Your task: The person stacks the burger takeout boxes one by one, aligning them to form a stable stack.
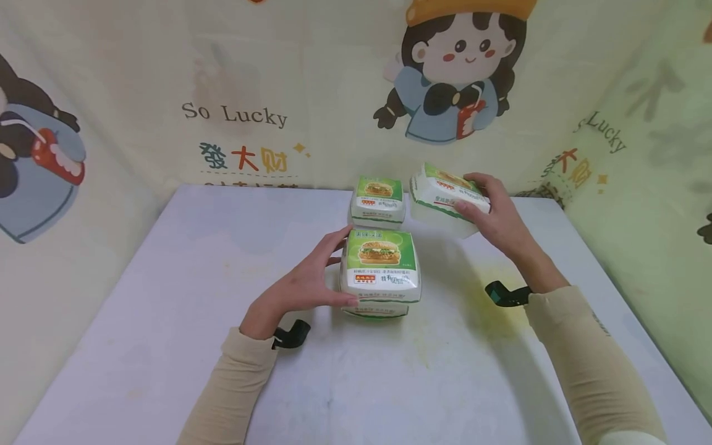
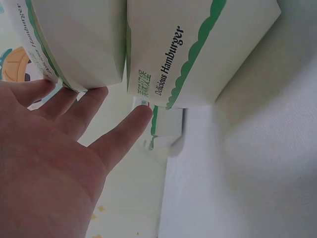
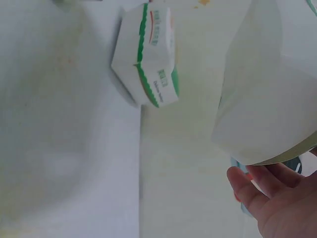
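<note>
In the head view, two white-and-green hamburger boxes form a stack mid-table. My left hand (image 1: 306,281) holds the upper box (image 1: 384,278) from its left side, thumb at the near face and fingers at the far one. Under it shows the front of the lower box (image 1: 381,311). The left wrist view has the fingertips along the edge of the upper box (image 2: 79,44), the lowest finger beside the lower box (image 2: 198,64). To the back right, my right hand (image 1: 497,216) grips a third hamburger box (image 1: 442,191) by its right end, tilted above the table.
Another hamburger box (image 1: 378,201) sits behind the stack, close to the back edge of the white table (image 1: 167,278). A printed cloth (image 1: 334,80) hangs behind and at both sides. Black wrist mounts (image 1: 292,334) are strapped at both sleeves.
</note>
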`<state>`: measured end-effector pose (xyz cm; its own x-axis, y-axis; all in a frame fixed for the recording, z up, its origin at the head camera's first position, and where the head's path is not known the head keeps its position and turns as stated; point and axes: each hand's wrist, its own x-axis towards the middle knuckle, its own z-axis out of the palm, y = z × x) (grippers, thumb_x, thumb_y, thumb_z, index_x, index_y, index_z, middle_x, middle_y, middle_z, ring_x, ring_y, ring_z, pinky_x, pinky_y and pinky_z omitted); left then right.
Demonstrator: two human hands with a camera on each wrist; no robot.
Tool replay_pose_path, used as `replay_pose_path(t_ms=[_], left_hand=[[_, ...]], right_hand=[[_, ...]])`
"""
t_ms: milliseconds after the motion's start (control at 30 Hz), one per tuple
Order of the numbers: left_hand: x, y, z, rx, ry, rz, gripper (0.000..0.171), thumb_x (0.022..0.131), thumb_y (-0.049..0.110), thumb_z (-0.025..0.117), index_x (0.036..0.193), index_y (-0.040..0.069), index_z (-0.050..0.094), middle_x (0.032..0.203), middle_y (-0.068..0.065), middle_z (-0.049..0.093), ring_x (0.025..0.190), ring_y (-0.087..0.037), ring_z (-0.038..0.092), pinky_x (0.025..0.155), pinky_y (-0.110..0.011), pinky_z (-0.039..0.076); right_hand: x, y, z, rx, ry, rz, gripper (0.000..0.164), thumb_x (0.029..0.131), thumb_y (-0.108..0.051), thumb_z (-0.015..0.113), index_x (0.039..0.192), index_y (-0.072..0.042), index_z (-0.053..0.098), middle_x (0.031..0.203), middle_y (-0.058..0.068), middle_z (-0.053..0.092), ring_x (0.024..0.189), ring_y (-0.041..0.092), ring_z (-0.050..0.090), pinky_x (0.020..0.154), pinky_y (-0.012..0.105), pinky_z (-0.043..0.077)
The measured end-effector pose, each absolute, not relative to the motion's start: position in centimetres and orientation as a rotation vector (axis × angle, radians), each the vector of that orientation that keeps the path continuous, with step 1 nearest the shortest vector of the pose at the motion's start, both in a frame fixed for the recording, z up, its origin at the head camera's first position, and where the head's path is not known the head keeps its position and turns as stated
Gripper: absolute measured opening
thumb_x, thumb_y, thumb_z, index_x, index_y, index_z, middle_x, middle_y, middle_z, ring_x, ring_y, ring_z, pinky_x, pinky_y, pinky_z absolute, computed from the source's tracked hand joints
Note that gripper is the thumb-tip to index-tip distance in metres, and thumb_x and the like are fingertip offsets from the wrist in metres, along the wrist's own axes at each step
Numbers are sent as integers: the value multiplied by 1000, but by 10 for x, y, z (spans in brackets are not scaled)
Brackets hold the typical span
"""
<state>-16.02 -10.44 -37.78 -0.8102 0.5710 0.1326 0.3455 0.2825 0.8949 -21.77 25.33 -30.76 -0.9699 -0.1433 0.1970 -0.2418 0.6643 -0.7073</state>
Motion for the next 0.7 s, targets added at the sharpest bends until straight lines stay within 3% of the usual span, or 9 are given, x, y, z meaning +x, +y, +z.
replay_pose_path(t_ms=[400, 700], left_hand=[[-160, -103, -375, 853, 2329, 1533, 114, 73, 31, 88, 157, 38, 12, 156, 8, 25, 146, -15, 29, 118, -46, 36], [-159, -103, -375, 853, 2326, 1538, 114, 73, 29, 88, 157, 36, 12, 157, 8, 24, 146, -15, 28, 118, -47, 35]], right_hand=[[-199, 244, -292, 406, -2702, 1208, 65, 93, -39, 61, 150, -19, 35, 147, 10, 37, 124, 27, 40, 88, 31, 39], [-193, 234, -283, 570, -2662, 1207, 64, 91, -28, 63, 149, -22, 36, 143, 9, 40, 114, 24, 45, 79, 18, 44]])
